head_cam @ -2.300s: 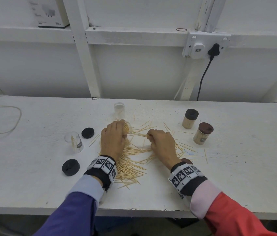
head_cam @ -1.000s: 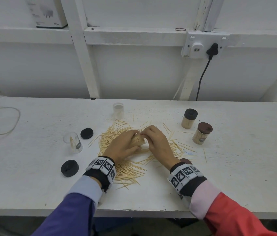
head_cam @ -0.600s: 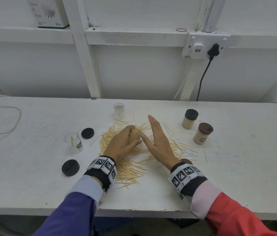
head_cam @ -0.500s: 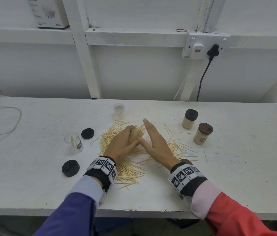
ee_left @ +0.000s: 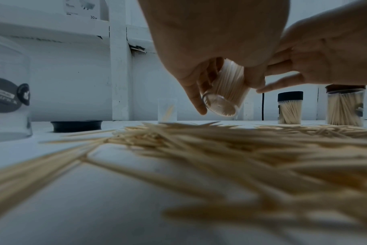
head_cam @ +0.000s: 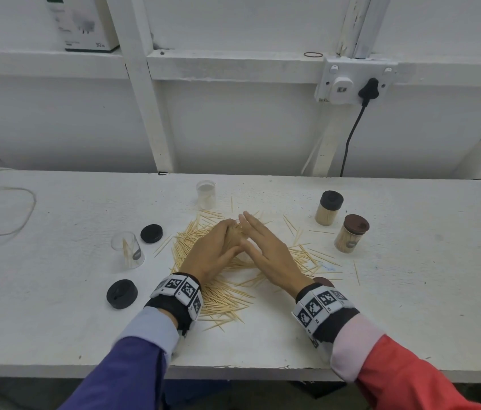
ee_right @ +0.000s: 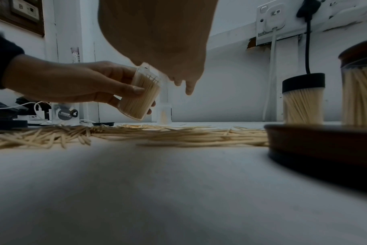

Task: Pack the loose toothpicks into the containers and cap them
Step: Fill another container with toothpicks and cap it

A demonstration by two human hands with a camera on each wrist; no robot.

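Many toothpicks (head_cam: 227, 294) on wht bench (head_cam: 410, 306), wall socket (head_cam: 342, 84).

Left hand (ee_right: 73, 84) grips a clear plastic container packed with toothpicks (ee_right: 139, 97), tilted, held above the white table (ee_right: 178, 190). Right hand (ee_right: 157, 41) sits flat over its mouth, fingers straight. Loose wooden toothpicks (ee_right: 136, 132) spread below. Right side: black-capped full jar (ee_right: 303, 99), brown-capped full jar (ee_right: 360, 82), brown round lid (ee_right: 325, 142) lying close.
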